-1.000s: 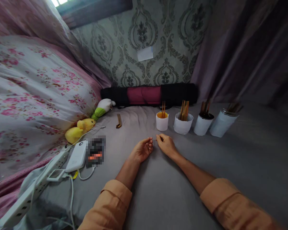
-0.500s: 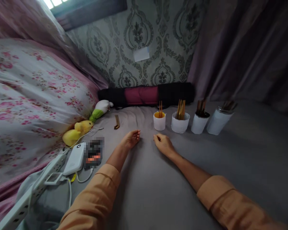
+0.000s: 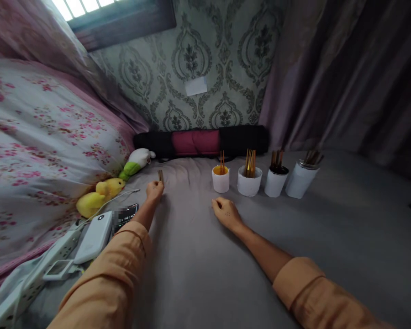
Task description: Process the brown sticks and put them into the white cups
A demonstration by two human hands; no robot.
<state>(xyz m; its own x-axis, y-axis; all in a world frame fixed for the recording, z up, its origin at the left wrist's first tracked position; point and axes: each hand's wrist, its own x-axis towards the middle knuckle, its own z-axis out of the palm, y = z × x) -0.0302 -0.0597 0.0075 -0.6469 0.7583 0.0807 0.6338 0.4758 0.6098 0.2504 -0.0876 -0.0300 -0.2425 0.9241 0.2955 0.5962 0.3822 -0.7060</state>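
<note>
At the left, my left hand (image 3: 155,191) is closed at the near end of a small bunch of thin gold-brown metal straws (image 3: 160,175). Their upper ends stick out above its fingers, and the hand hides the rest. My right hand (image 3: 226,214) rests on the grey sheet with its fingers curled in, and nothing shows in it. Just beyond it stands a small white cup (image 3: 221,182) with a yellow inside and a few thin gold sticks. Right of that, a wider white cup (image 3: 249,186) holds several gold sticks.
Two taller white containers (image 3: 276,183) (image 3: 302,181) with darker sticks stand further right. A black and maroon roll (image 3: 195,142) lies along the wall. Plush toys (image 3: 99,196), a white power bank (image 3: 94,237), a phone (image 3: 126,215) and a power strip (image 3: 30,278) line the left side.
My left hand has moved left and forward to the bent metal straws and closed on them. The right hand stays by the small cup. The view has shifted slightly.
</note>
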